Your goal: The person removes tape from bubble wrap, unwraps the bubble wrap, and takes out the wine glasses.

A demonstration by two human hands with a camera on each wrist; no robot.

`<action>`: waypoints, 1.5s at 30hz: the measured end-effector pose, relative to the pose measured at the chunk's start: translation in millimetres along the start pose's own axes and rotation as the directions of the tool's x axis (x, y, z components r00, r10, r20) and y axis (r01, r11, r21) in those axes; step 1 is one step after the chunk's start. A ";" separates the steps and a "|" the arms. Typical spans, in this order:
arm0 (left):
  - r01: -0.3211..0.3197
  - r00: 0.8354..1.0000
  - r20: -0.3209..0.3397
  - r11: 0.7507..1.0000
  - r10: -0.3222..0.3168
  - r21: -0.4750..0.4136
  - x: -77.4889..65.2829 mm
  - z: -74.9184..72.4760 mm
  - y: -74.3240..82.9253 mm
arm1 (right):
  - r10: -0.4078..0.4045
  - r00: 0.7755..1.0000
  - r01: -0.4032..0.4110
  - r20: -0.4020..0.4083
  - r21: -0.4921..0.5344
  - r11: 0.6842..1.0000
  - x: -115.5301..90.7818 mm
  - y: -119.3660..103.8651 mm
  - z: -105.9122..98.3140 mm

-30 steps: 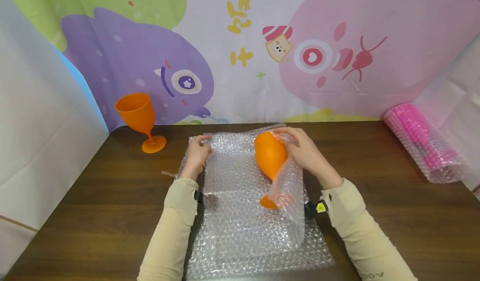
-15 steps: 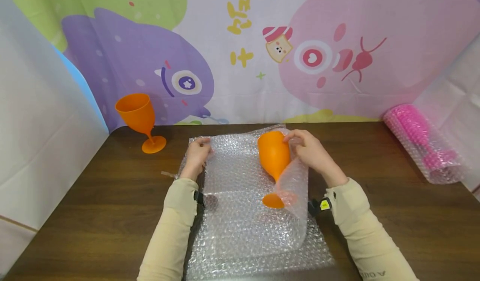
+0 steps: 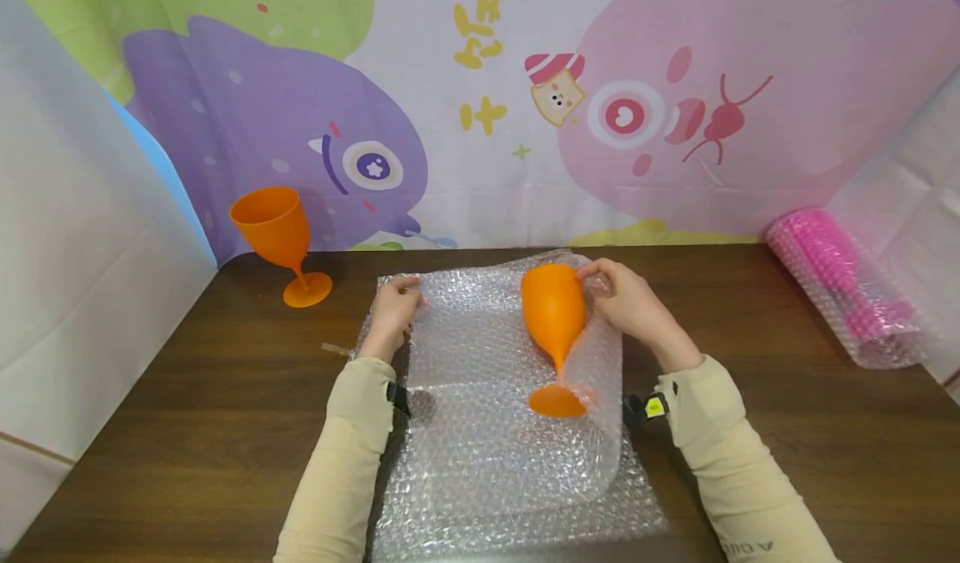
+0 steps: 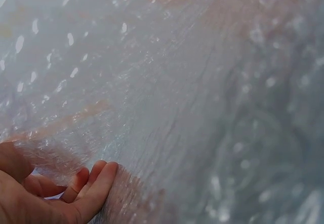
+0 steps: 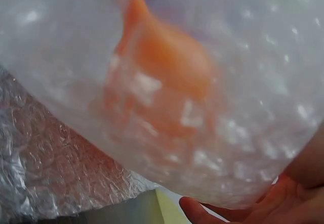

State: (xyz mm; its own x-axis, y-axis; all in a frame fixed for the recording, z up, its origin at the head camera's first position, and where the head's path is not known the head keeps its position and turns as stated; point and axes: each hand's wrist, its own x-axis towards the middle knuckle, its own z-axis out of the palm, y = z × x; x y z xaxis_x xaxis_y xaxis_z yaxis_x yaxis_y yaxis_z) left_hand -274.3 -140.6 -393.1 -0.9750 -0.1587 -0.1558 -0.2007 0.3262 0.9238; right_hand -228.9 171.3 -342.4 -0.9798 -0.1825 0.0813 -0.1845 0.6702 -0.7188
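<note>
An orange goblet [image 3: 553, 304] lies on layered clear bubble wrap [image 3: 487, 463] in the head view, its foot toward the viewer. A flap of the wrap covers the right side of its stem and foot. My right hand [image 3: 630, 300] grips the wrap at the goblet's upper right, index fingertip at the rim. In the right wrist view, the goblet [image 5: 167, 67] shows blurred through the wrap. My left hand [image 3: 393, 313] pinches the wrap's upper left edge, its fingers [image 4: 96, 188] bunching the film in the left wrist view.
A second orange goblet [image 3: 273, 225] stands upright at the back left of the brown wooden table [image 3: 172, 438]. At the far right lies a pink goblet [image 3: 832, 254] rolled in bubble wrap. A cartoon-printed cloth [image 3: 465, 188] hangs behind the table.
My right hand has shifted a little to the right, and the orange goblet has moved right with it. More of its foot shows from under the flap. The left hand stays put.
</note>
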 end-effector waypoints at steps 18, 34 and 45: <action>-0.009 1.000 -0.008 1.000 0.009 -0.017 0.5 0.9 -1.3 | 0.027 0.999 -0.027 0.022 -0.002 1.000 3.3 10.1 -4.4; 0.000 1.000 0.000 1.000 0.000 0.002 -1.2 0.2 -1.5 | 0.152 0.988 -0.155 0.027 0.177 0.972 2.8 18.3 -5.8; 0.005 1.000 0.012 1.000 -0.005 -0.006 -0.1 -0.2 -2.6 | 0.232 0.971 -0.238 0.054 0.231 0.943 3.7 28.4 -7.1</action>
State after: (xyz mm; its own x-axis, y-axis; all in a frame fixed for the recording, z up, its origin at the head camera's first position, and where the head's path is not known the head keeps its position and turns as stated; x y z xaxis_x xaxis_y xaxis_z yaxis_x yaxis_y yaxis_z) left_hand -273.6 -141.6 -395.4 -0.9751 -0.1487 -0.1644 -0.2047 0.3196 0.9252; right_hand -238.4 194.7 -357.6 -0.9904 -0.0605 -0.1246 0.0768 0.5092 -0.8572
